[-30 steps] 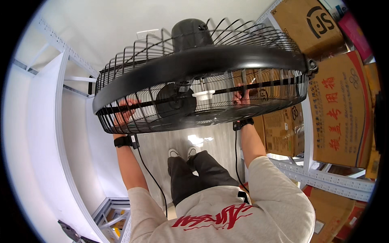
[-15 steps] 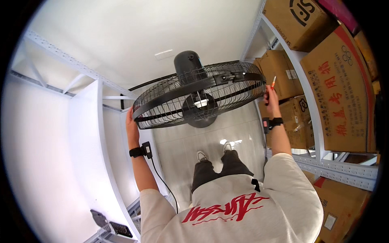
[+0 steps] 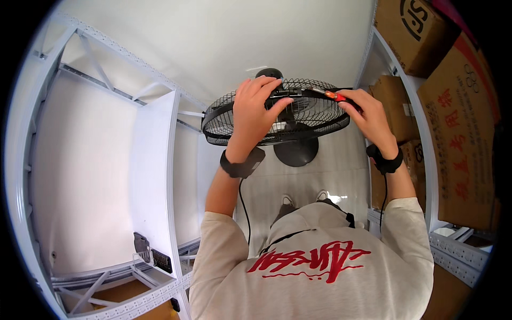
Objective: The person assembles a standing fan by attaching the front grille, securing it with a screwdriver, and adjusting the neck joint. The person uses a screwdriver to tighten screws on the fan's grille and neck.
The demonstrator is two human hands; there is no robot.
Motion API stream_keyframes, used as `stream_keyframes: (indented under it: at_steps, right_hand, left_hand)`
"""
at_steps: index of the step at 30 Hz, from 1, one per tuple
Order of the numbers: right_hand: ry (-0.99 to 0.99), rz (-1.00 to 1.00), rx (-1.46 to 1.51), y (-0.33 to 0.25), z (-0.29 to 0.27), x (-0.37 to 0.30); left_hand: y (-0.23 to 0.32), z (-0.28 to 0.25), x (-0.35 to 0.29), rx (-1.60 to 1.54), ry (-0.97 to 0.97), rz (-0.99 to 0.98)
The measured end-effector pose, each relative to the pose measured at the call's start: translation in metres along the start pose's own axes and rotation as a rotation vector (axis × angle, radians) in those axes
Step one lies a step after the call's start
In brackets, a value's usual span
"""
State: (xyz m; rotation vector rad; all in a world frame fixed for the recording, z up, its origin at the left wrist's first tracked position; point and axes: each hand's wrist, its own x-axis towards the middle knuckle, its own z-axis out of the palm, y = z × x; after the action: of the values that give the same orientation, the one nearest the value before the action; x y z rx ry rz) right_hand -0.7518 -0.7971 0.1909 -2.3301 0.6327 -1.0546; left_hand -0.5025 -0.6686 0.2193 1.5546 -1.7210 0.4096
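In front of me stands a large black pedestal fan (image 3: 296, 152), its wire guard tilted so the rim faces up. My left hand (image 3: 256, 114) reaches over the upper part of that rim, fingers bent and thumb on the near side, around a clip (image 3: 288, 92). A screwdriver (image 3: 335, 96) with a red-orange and black handle is pinched in my right hand (image 3: 368, 114). Its shaft points left along the rim toward the clip; whether the tip touches a screw is too small to tell. The dark motor housing (image 3: 269, 73) shows behind my left fingers.
White metal shelving (image 3: 154, 176) runs along the left, with a small dark device (image 3: 152, 253) on it. At the right, a rack holds several cardboard boxes (image 3: 453, 133). A pale wall (image 3: 213, 42) lies beyond the fan, above a shiny tiled floor (image 3: 341, 165).
My left hand has left the guard's left side and come to the clip on the rim. My right hand has swung the screwdriver from upright to pointing left. The view has shifted.
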Motion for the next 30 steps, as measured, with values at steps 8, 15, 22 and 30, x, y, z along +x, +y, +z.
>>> stream_keyframes:
  at_steps: [8, 15, 22, 30]
  right_hand:
    - [0.015, -0.127, -0.088, 0.001, -0.007, 0.006]
    - [0.058, -0.284, -0.15, 0.002, -0.005, 0.014]
    - [0.14, -0.397, -0.181, 0.005, -0.002, 0.018]
    - [0.13, -0.393, -0.148, 0.013, 0.004, 0.016]
  left_hand:
    - [0.008, 0.005, 0.001, -0.011, -0.034, -0.103]
    - [0.01, 0.006, 0.0, -0.042, -0.068, -0.17]
    - [0.011, 0.002, 0.003, -0.073, -0.106, -0.248]
    - [0.008, -0.001, 0.005, -0.072, -0.117, -0.216]
